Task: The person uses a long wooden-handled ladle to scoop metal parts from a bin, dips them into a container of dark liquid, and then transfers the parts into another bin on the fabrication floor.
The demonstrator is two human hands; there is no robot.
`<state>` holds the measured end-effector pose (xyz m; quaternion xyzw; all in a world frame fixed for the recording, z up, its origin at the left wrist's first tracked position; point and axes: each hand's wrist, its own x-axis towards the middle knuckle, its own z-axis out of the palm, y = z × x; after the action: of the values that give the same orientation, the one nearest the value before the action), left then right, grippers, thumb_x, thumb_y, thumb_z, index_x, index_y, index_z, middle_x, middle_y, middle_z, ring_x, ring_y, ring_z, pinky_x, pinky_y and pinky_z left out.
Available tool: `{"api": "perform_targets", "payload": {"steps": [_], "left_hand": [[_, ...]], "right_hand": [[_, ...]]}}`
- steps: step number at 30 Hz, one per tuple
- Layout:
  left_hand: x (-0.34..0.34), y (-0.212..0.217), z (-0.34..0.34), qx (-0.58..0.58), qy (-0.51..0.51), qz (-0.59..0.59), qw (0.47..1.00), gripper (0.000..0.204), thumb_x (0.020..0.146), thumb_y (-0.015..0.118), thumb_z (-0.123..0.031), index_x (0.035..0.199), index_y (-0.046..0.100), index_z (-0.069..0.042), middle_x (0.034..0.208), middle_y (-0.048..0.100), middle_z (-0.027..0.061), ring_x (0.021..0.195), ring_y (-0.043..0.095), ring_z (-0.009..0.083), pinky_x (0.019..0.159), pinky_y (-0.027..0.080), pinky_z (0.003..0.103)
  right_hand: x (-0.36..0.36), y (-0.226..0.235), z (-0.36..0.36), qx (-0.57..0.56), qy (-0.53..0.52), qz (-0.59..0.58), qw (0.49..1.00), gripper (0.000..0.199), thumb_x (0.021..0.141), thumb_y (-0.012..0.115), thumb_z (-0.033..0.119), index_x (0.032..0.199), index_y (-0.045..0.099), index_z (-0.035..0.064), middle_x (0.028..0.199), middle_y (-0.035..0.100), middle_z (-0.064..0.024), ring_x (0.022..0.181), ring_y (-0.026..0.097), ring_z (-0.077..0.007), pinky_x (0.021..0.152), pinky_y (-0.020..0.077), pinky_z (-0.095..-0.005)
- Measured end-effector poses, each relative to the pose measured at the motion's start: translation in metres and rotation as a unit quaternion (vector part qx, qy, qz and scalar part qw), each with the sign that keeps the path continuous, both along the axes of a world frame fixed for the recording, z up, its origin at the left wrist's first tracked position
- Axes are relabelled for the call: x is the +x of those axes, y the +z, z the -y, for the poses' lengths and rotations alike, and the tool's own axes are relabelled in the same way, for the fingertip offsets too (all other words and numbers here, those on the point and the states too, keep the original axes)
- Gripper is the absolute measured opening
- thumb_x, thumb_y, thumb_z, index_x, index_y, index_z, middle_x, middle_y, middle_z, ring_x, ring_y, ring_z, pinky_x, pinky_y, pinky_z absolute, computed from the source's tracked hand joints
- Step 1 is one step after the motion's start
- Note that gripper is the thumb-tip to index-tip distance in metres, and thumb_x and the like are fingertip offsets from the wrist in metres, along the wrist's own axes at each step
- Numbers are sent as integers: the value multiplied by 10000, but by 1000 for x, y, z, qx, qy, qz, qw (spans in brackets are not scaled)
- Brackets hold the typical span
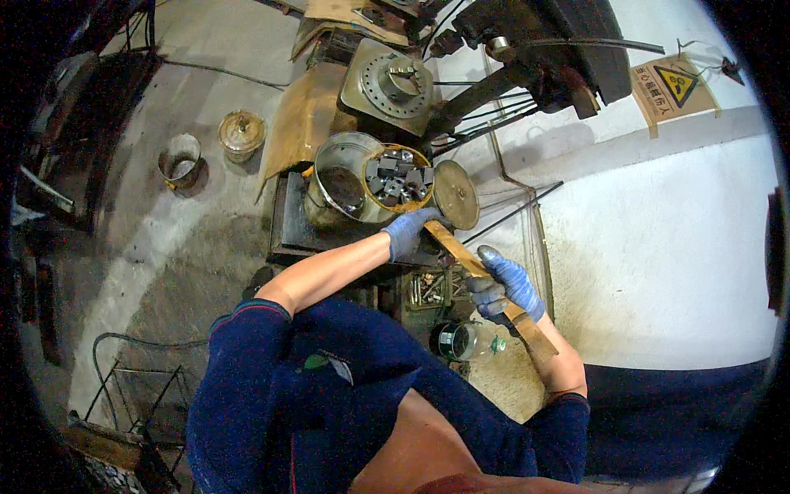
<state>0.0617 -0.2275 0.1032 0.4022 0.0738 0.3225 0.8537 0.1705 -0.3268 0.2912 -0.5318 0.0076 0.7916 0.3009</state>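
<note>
I hold a long flat wooden strip [461, 253] with both gloved hands. My left hand [409, 230], in a blue-grey glove, grips its far end, close to the rim of a round yellow-rimmed tin [372, 191] full of several small grey metal blocks. My right hand [502, 288], in a blue glove, is shut on the strip's middle; the near end lies along my right forearm. A larger metal can [329, 169] stands just left of the tin, and a round metal lid [456, 194] leans to its right. All rest on a dark machine block [290, 230].
A heavy machine with a round chuck plate [393, 82] and dark arm [535, 41] stands beyond. Two small metal pots [181, 160] [241, 134] sit on the concrete floor to the left. A tray of bolts [429, 290] and a green-labelled jar [457, 340] lie below my hands. A white wall [658, 239] is on the right.
</note>
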Motion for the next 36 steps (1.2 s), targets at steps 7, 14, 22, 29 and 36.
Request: {"api": "perform_targets", "payload": {"steps": [7,14,22,29,36], "left_hand": [[4,15,0,-432,-155,23,888,237,817,486,-261,883,550,-42,809,592,128,701,584,258,658,506,419],[9,3,1,-379,-91,13,921,212,803,508,-230,875,564,-39,809,599,132,711,601,251,629,512,383],[8,62,-9,-283,-45,-6,958,233,788,507,-210,917,569,-26,912,606,145,789,591,267,718,497,386],[13,61,-12,-332,-87,29,939,202,786,519,-192,906,559,-35,835,596,159,735,590,277,668,499,406],[25,16,-23,-286,-73,23,955,238,825,484,-253,910,554,-42,855,607,124,736,607,267,647,514,395]], "right_hand": [[-1,1,5,16,16,22,999,358,850,506,362,948,502,18,530,348,48,375,316,-16,279,261,-143],[-3,1,16,41,19,12,999,389,847,509,358,904,488,-26,548,361,42,388,339,-21,282,281,-147],[1,42,26,76,-8,-55,996,410,850,499,359,926,478,-43,576,377,27,401,351,-26,294,307,-152],[-3,50,21,80,22,-26,996,411,850,495,367,922,480,-38,557,373,41,394,359,-19,287,317,-153],[-14,31,2,56,10,15,998,406,848,494,374,909,477,-28,548,350,54,384,348,-15,283,294,-141]]}}
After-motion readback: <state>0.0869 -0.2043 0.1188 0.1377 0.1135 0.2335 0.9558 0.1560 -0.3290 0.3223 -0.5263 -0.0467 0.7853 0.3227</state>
